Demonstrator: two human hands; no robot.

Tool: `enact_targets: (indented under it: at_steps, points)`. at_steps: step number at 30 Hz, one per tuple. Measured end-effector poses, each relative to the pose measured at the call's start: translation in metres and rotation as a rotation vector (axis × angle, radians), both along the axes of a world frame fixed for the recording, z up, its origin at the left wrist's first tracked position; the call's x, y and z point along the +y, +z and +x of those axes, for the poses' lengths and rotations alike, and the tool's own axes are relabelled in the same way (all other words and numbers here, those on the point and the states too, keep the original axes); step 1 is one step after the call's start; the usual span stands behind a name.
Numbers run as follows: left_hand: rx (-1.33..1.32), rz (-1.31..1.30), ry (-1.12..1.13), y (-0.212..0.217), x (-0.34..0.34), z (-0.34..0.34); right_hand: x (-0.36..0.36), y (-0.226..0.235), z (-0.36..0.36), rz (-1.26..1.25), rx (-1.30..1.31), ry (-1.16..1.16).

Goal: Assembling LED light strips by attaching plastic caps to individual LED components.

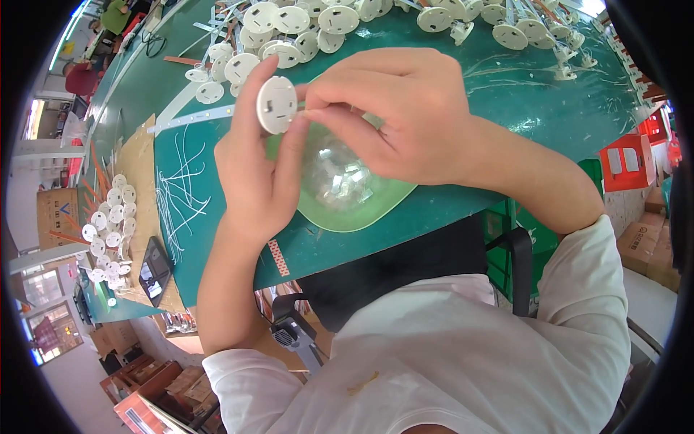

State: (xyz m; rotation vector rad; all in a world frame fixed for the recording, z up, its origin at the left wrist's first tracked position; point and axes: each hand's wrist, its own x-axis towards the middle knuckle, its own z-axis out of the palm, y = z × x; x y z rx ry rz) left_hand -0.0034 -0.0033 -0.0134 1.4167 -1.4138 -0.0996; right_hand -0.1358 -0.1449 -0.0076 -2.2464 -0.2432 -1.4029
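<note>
My left hand (254,155) grips a round white disc (277,105) with small slots, held upright between thumb and fingers. A pale strip with small dots, an LED strip (195,118) by its look, reaches out to the left behind that hand. Close against the disc's right side, my right hand (397,108) pinches with thumb and forefinger. What lies in this pinch is too small to make out. Below both hands sits a green bowl (347,220) holding many small clear pieces (338,177).
Many similar white discs (293,20) with strips crowd the table's far side. Thin white wires (181,192) lie to the left, near a phone (154,270) and another heap of discs (114,217). A perforated strip (278,258) rests by the near edge. Red crates (627,163) stand at right.
</note>
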Motion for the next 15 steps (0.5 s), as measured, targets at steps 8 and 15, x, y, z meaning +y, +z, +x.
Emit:
enact_targets:
  at_steps: [8, 15]
  points:
    - [-0.494, 0.098, 0.230, -0.001, 0.001, -0.001, -0.001, -0.002, -0.001, -0.192, 0.138, -0.113]
    - [-0.468, 0.093, 0.274, 0.000, 0.000, -0.006, -0.006, -0.003, -0.001, -0.230, 0.182, -0.132]
